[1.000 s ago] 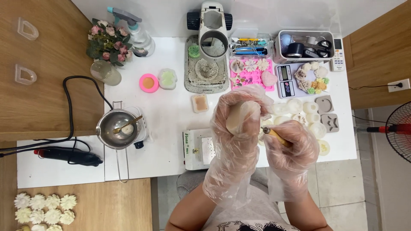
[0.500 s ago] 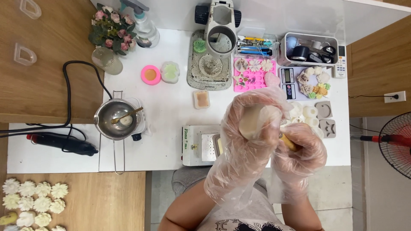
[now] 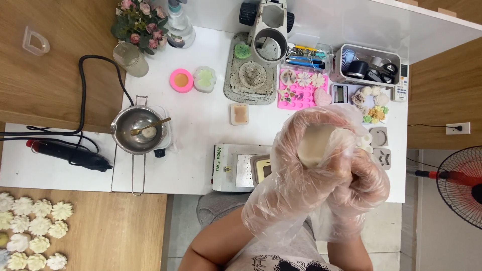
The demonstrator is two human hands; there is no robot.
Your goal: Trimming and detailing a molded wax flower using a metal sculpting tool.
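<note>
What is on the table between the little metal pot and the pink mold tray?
In the head view, a small square mold with tan filling lies on the white table between the metal pot and the pink mold tray.

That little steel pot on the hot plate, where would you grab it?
By its long wire handle, coming from the near edge of the white table. The handle sticks straight out from the steel pot toward the person, clear of other things, while a spoon leans across the bowl's open top, so the rim is a poorer hold.

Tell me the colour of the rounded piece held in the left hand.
Pale cream-beige; the rounded piece sits in the gloved left hand, clearest in the head view.
</note>
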